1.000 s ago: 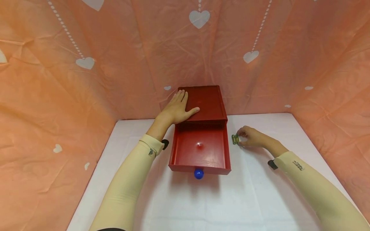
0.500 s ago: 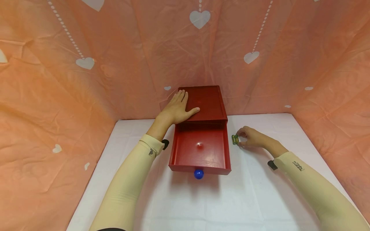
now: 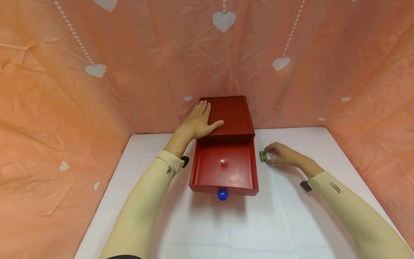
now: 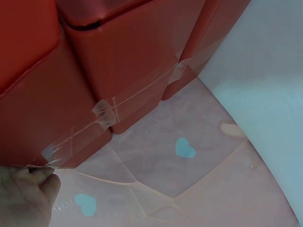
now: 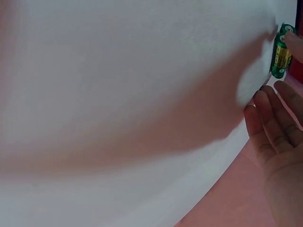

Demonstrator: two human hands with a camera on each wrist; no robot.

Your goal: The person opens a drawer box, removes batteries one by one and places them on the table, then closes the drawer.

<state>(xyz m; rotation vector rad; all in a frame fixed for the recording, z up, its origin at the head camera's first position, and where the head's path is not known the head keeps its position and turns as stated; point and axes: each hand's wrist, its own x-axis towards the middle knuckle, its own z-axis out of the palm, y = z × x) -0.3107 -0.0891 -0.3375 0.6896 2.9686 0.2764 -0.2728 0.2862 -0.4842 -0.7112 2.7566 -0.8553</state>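
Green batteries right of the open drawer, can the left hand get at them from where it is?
Probably not without shifting: the left hand rests on the red cabinet, the open drawer lies partly between, and the right hand is at the batteries.

One table (image 3: 275, 223) carries one red box (image 3: 231, 115) at the middle of its far edge, with one drawer (image 3: 203, 189) pulled out and one blue knob (image 3: 222, 195) on that drawer. Two batteries (image 3: 261, 156) show between the box and the table's right edge. There are two hands: one left hand (image 3: 198, 122) and one right hand (image 3: 281, 154). Two sleeves (image 3: 136, 216) and two small black objects (image 3: 185, 162), one by each cuff. Beyond the table's far edge and left and right edges, eight whole hearts (image 3: 224, 21) and three dotted lines (image 3: 71, 28).
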